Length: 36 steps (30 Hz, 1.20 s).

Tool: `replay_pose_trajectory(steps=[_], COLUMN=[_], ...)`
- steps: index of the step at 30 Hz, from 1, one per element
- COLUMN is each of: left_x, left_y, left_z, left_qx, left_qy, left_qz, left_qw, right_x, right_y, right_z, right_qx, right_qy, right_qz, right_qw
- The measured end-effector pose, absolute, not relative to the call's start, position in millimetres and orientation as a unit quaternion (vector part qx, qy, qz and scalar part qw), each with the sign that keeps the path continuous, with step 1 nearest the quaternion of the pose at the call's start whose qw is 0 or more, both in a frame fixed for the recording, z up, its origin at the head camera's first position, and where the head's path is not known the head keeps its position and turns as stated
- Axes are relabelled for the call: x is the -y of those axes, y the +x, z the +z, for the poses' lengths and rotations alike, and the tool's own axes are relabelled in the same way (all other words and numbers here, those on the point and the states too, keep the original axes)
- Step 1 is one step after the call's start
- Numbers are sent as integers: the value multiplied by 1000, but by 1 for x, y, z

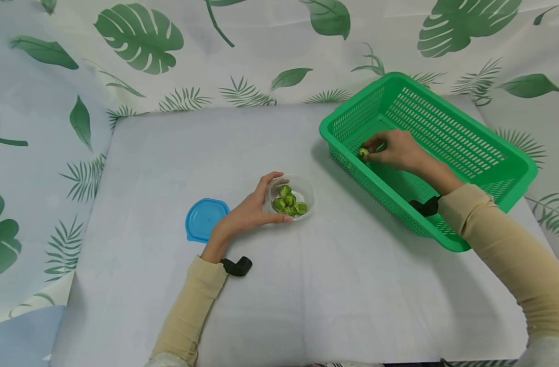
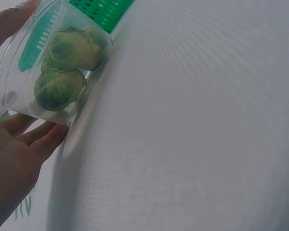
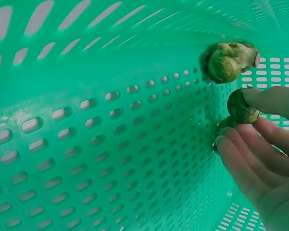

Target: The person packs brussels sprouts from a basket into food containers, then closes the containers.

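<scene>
My left hand [image 1: 248, 210] holds a small clear plastic container [image 1: 308, 189] on the table, thumb on the near side and fingers round the far side. Several green Brussels sprouts [image 1: 289, 200] lie in it; two show large through its wall in the left wrist view. Over in the green basket [image 1: 444, 114], my right hand [image 1: 396, 148] pinches one Brussels sprout [image 3: 242, 107] between thumb and fingers. Just beyond it in the right wrist view are more sprouts [image 3: 224, 62] in the basket, one partly hidden behind the fingers.
A blue lid [image 1: 205, 219] lies flat on the table, left of the container and beside the left wrist. The basket's slotted walls rise around the right hand, its long side slanting across the table's right part. Leaf-patterned cloth [image 1: 242, 51] hangs behind the table.
</scene>
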State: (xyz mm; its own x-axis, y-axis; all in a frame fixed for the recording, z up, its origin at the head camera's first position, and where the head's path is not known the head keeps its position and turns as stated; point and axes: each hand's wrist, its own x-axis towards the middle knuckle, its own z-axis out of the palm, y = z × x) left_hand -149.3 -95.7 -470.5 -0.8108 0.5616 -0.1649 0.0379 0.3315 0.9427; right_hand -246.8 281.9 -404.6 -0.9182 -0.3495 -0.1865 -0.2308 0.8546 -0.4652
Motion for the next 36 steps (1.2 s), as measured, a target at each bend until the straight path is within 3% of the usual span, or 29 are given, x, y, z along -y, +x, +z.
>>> replay_pose_trajectory(steps=[36], left_x=[95], left_y=[-149], left_z=[-471], left_qx=[-775], left_qy=[206], left_qz=[550], left_qw=[235], right_x=[-270], right_y=[-230], right_z=[-361], right_qx=[-945], right_qy=[-128], right_qz=[-283], right_qw=[100])
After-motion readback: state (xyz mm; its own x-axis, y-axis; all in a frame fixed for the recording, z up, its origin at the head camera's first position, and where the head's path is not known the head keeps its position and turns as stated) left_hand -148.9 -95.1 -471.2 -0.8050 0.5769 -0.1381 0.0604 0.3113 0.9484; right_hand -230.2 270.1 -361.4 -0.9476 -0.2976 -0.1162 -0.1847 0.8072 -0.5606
